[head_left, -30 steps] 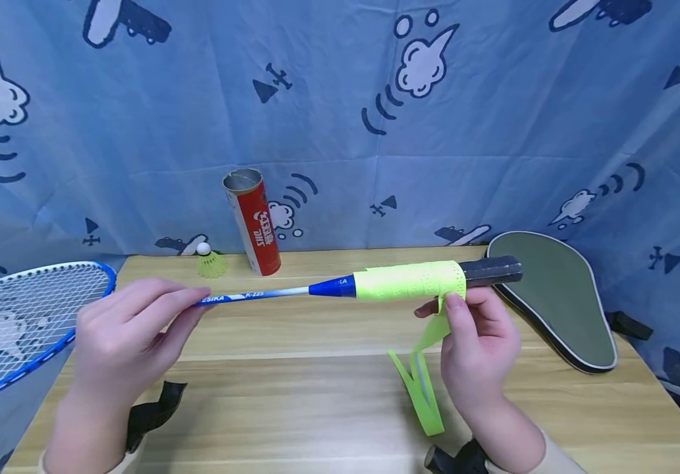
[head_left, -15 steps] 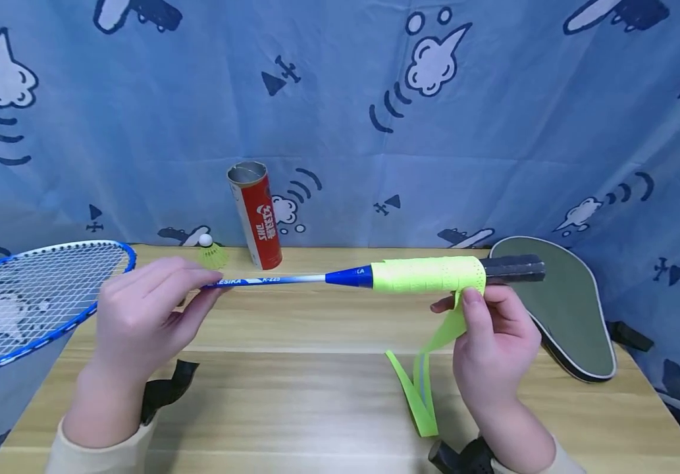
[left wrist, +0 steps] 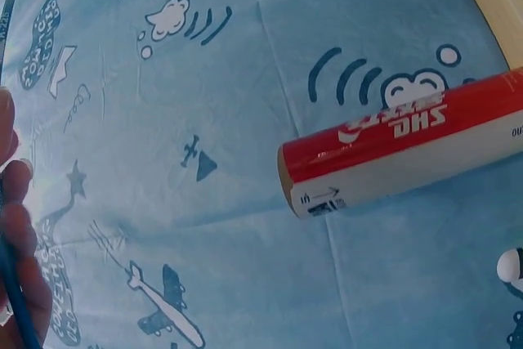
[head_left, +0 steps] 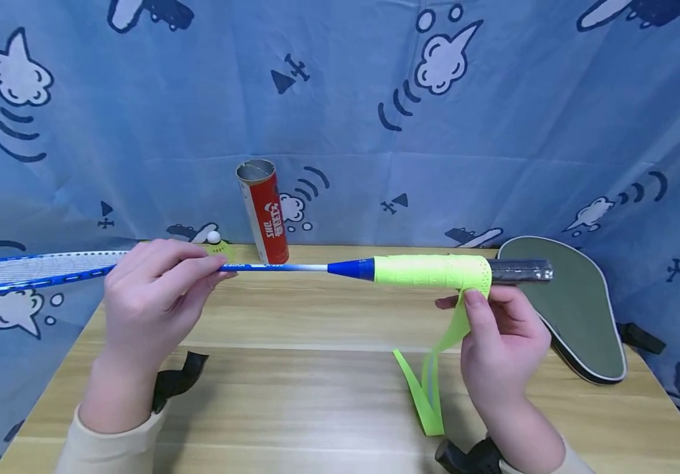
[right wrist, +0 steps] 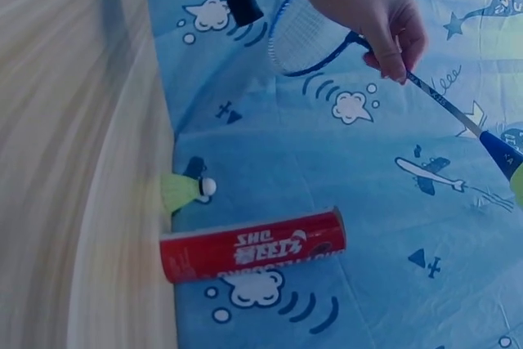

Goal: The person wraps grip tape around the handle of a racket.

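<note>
I hold a blue badminton racket (head_left: 292, 267) level above the wooden table (head_left: 316, 395). My left hand (head_left: 218, 268) pinches its thin shaft; in the left wrist view only my fingertips (left wrist: 16, 234) show. The racket head (head_left: 31, 270) sticks out left, edge-on. Yellow-green grip tape (head_left: 431, 271) covers most of the handle, and the dark butt end (head_left: 520, 270) is bare. My right hand (head_left: 458, 301) pinches the loose tape just under the handle. The tape's tail (head_left: 428, 388) hangs down to the table. The right wrist view shows my left hand (right wrist: 384, 18) on the shaft (right wrist: 445, 104).
A red shuttlecock tube (head_left: 264, 210) stands at the table's back edge, with a yellow shuttlecock (head_left: 215, 245) beside it. A grey paddle case (head_left: 565, 306) lies at the right. Blue patterned cloth (head_left: 340, 99) hangs behind.
The racket has turned about its shaft, so its head went from face-on to edge-on. The tape wrap reaches a little further toward the butt end.
</note>
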Demonstrator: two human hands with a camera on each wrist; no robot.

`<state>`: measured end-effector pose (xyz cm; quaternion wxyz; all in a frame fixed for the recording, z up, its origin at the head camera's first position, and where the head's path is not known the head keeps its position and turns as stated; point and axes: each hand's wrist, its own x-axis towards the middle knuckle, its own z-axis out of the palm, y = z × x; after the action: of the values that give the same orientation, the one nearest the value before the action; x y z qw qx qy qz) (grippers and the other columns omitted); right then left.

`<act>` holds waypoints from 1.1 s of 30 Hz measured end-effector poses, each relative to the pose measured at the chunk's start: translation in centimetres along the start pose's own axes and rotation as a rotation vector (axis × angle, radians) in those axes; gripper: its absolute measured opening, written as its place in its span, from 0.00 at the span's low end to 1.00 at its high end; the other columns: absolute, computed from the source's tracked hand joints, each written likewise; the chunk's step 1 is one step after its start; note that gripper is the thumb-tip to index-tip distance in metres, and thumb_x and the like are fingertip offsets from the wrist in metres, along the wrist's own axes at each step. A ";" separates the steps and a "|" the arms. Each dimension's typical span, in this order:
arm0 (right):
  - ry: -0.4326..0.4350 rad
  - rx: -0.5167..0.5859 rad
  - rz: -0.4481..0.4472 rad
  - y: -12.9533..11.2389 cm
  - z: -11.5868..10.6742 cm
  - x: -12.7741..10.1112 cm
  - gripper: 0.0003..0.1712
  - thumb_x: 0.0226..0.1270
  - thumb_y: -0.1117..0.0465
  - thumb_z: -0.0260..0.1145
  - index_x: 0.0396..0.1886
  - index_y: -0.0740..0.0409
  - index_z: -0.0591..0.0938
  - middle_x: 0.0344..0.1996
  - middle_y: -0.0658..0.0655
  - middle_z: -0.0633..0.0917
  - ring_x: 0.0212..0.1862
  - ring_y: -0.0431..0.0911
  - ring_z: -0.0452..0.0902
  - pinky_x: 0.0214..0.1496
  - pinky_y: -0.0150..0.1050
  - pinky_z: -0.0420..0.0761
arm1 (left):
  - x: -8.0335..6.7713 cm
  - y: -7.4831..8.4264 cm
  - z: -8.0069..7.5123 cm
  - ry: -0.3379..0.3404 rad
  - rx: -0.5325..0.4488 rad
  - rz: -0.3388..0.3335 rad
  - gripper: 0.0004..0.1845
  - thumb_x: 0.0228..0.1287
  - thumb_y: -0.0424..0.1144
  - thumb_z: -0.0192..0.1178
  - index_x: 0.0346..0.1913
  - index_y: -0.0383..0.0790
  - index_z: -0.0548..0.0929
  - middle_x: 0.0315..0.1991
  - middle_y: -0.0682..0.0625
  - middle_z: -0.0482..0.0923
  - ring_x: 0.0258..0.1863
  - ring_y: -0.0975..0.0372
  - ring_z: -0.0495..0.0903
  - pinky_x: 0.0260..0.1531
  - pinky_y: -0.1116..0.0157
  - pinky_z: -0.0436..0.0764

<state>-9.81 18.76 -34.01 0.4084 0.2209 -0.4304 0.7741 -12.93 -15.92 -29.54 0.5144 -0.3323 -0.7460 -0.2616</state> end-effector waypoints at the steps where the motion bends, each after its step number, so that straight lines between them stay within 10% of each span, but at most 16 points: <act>1: 0.022 -0.002 -0.005 0.0 -0.1 0.1 0.03 0.61 0.86 0.60 0.33 0.90 0.77 0.31 0.67 0.87 0.31 0.54 0.86 0.33 0.43 0.89 | 0.0 0.1 0.2 -0.003 -0.003 0.012 0.21 0.71 0.51 0.66 0.31 0.34 0.92 0.29 0.41 0.86 0.24 0.48 0.81 0.30 0.55 0.76; 14: 0.059 0.034 -0.029 -0.6 -0.8 0.4 0.03 0.59 0.87 0.60 0.31 0.91 0.75 0.28 0.68 0.85 0.27 0.55 0.85 0.32 0.43 0.88 | 0.3 0.2 0.8 -0.101 -0.045 0.119 0.14 0.74 0.43 0.64 0.33 0.37 0.91 0.26 0.47 0.83 0.18 0.58 0.76 0.15 0.63 0.74; 33: 0.010 -0.001 0.007 -0.4 -0.4 -0.1 0.04 0.60 0.88 0.56 0.33 0.89 0.76 0.33 0.68 0.87 0.26 0.53 0.86 0.32 0.41 0.87 | -0.2 0.1 -0.1 -0.030 0.008 -0.012 0.17 0.72 0.47 0.66 0.36 0.34 0.93 0.31 0.42 0.87 0.26 0.49 0.82 0.30 0.57 0.76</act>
<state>-9.42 19.17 -34.12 0.4081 0.2152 -0.4296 0.7763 -12.76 -16.01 -29.70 0.5028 -0.3295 -0.7568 -0.2566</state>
